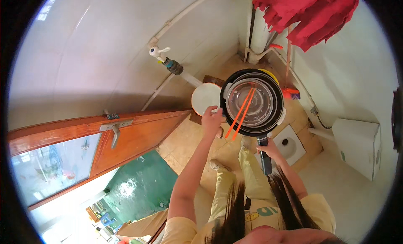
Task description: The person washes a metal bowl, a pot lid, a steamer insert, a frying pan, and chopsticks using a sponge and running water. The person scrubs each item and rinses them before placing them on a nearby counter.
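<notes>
"While the person looked down, what did the hands hold?"

"The right hand (pixel 272 149) was closed round the handle (pixel 264 156) of a black pan (pixel 278 102), held out ahead of the body near the middle of the view. That grip was probably chosen because the long handle kept the fingers clear of the rim."

"And the left?"

"The left hand (pixel 212 122) was at the pan's left side, fingers bent, close to a white basin (pixel 204 99). I couldn't tell whether it gripped or touched either one; steadying the pan would have been a likely reason for its place."

"Was anything inside the pan?"

"A clear bowl (pixel 263 104) sat nested in it, seemingly so that one handle could bear both. Two orange chopsticks (pixel 240 114) lay aslant over the bowl, their near ends jutting past the pan's rim, perhaps because they were too long to fit."

"Where did the basin stand?"

"Just left of the pan, apparently on a low brown stool (pixel 214 80), below a wall tap (pixel 157 53). A pale streak (pixel 192 79) joined tap and basin; water or pipe, I couldn't tell. That spot would have suited catching water. A squat toilet (pixel 297 151) was set in the floor to the right."
</notes>
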A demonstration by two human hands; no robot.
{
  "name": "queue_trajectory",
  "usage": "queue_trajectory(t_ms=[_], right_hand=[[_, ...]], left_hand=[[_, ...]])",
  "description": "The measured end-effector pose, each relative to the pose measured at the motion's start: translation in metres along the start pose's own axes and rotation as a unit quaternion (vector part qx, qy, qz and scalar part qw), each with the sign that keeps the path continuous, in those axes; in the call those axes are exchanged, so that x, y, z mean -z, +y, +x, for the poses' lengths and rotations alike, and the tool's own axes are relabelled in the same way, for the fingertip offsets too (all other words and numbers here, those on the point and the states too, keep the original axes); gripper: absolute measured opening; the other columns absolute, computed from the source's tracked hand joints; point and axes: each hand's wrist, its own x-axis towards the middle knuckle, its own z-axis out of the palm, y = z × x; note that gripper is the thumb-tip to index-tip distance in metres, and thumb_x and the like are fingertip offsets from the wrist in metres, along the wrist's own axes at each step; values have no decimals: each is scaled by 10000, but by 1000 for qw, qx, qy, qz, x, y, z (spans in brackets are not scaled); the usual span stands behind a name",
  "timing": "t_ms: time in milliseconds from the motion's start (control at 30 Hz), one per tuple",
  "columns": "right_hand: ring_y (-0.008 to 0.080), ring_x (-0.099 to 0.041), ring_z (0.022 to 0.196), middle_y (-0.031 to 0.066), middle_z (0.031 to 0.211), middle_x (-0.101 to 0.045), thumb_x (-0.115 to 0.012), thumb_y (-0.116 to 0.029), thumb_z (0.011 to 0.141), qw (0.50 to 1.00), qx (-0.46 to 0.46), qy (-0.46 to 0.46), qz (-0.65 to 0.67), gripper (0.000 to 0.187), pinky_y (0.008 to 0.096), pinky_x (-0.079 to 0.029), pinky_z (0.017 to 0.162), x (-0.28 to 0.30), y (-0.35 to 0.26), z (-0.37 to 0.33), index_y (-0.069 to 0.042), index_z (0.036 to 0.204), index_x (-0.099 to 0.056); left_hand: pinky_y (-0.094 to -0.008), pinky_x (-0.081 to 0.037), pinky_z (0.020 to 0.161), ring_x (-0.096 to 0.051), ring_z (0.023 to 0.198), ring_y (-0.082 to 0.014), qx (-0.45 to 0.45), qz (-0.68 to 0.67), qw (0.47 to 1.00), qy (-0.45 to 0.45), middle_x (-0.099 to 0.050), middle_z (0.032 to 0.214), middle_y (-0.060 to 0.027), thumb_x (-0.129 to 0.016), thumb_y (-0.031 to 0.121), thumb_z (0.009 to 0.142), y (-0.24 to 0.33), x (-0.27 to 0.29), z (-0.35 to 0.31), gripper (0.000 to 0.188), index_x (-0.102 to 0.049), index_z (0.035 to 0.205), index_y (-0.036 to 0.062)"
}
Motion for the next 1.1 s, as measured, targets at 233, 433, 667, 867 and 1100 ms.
queue_trajectory(t_ms=[233, 433, 667, 867, 1100], right_hand=[[175, -567, 513, 82, 627, -555, -670, -56, 667, 996, -45, 70, -38, 304, 319, -468, 491, -1, -8, 7, -9, 869, -448], [170, -568, 515, 73, 618, -554, -659, -10, 652, 996, -26, 53, -61, 280, 312, -462, 490, -2, -4, 23, -16, 850, -460], [159, -562, 519, 53, 640, -550, -655, -36, 661, 988, -27, 94, -118, 282, 303, -460, 488, 23, 41, 33, -16, 875, -471], [158, -552, 499, 52, 612, -538, -665, -54, 653, 994, -25, 91, -60, 315, 294, -454, 476, 6, 28, 34, -18, 883, -452], [167, -549, 488, 63, 606, -537, -667, -87, 644, 992, -18, 99, -80, 280, 291, -449, 465, 9, 32, 32, -18, 830, -469]], left_hand=[[-271, -388, 407, -541, 536, -141, 328, -322, 888, 21, -566, 696, -87, -614, 175, 777, -190, 22, 43, 204, -556, 814, -17], [-296, -349, 375, -471, 491, -138, 325, -525, 776, -126, -506, 703, -61, -588, 176, 791, -360, 11, 122, 170, -549, 836, 16], [-333, -446, 480, -559, 650, -206, 295, -414, 861, -1, -520, 855, -121, -487, 62, 780, -311, -26, 131, 255, -452, 1017, -27], [-320, -434, 424, -532, 562, -194, 289, -475, 831, 2, -523, 707, -95, -519, 4, 712, -303, -16, 126, 169, -495, 879, -7], [-315, -432, 430, -540, 595, -205, 283, -392, 875, 25, -533, 813, -116, -518, 11, 697, -294, -1, 101, 208, -487, 903, -5]])
